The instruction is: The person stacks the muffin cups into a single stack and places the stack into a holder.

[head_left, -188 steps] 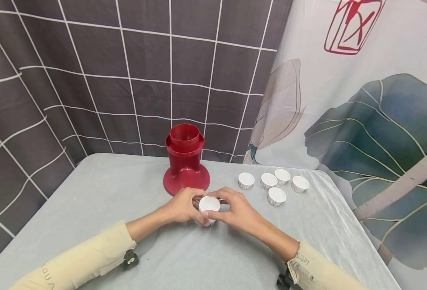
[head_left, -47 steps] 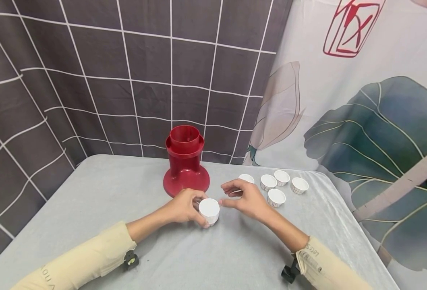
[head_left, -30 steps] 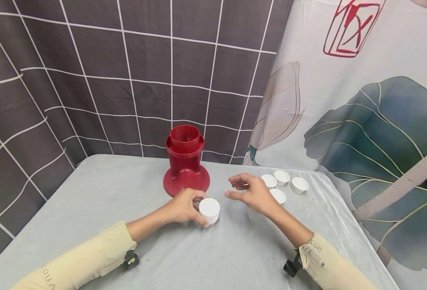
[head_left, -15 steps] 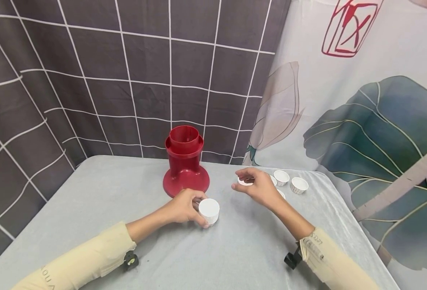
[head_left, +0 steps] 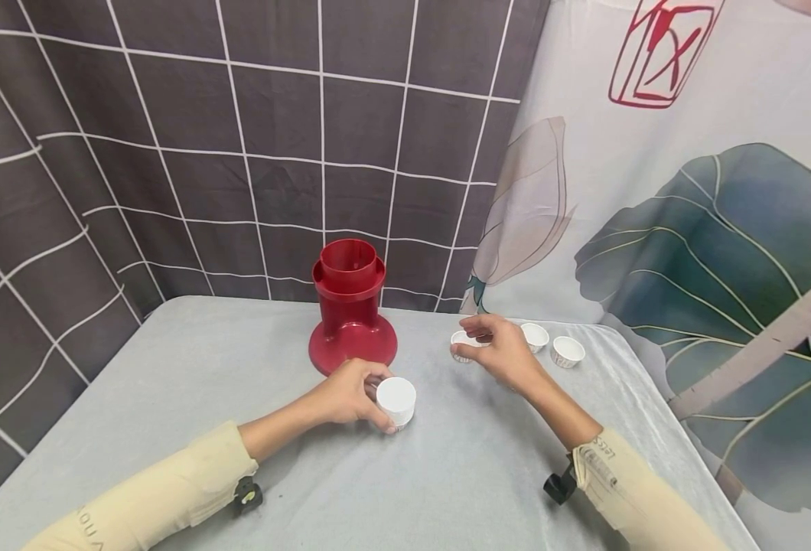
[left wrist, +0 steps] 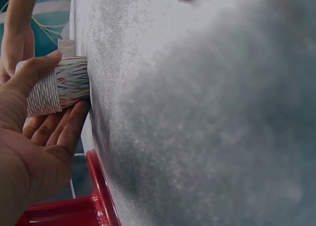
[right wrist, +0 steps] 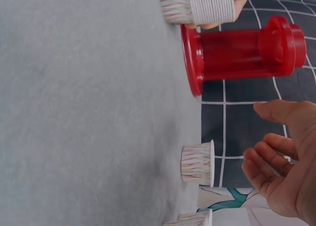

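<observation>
Head view: the left hand [head_left: 349, 392] holds a stack of white paper cups with streaky coloured sides [head_left: 396, 402] between thumb and fingers, upright at the table covered in pale grey cloth [head_left: 419, 490]. At the stack's 11 o'clock stands a glossy red cylindrical stand with a round flared base [head_left: 346, 317]. Near its 2 o'clock, the right hand [head_left: 505, 353] has thumb and fingers spread about a single round white paper cup [head_left: 459, 338]; contact cannot be judged from here. Two more white paper cups [head_left: 568, 352] show toward the right hand's 2 and 3 o'clock

Left wrist view: the thumb crosses the ribbed, nested rims at the stack's 12 o'clock while the fingers curve along its 6 o'clock, a narrow hold. Pressure is best kept light there, since thin paper would probably dent; a steady base matters more than squeeze

Right wrist view: the right hand's fingers are wide and hold nothing, with a gap to the single cup, which stands upright at their 9 o'clock. For a clean pinch, I would bring thumb and fingertips to opposite sides, just under the rim, close gently, then lift straight so the cup keeps its shape
</observation>
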`<state>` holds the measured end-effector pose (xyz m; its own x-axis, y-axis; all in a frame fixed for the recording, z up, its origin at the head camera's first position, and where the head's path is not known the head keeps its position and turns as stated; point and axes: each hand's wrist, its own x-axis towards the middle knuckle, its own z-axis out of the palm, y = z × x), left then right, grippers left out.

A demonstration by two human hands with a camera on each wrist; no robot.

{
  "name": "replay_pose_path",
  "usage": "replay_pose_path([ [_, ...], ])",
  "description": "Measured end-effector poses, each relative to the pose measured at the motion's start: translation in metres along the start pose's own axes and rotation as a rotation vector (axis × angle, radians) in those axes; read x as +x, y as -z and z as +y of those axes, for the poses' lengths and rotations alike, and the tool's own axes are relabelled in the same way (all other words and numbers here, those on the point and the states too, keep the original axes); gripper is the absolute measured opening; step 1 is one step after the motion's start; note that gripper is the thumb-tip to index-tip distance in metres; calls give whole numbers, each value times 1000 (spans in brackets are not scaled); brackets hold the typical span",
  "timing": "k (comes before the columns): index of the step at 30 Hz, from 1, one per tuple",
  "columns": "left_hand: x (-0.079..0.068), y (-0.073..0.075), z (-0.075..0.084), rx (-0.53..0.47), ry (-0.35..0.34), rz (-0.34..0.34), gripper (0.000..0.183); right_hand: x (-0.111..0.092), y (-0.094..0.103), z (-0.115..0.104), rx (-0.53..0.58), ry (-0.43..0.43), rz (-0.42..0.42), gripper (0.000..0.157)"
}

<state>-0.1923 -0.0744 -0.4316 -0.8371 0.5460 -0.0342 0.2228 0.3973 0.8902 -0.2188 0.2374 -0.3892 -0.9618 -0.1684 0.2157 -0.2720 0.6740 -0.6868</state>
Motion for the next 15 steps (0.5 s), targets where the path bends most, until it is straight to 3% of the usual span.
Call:
replay_pose_path([
  [15, -1, 0, 1, -7, 4, -5, 50, 7, 1, 9, -113, -44, -7, 58],
])
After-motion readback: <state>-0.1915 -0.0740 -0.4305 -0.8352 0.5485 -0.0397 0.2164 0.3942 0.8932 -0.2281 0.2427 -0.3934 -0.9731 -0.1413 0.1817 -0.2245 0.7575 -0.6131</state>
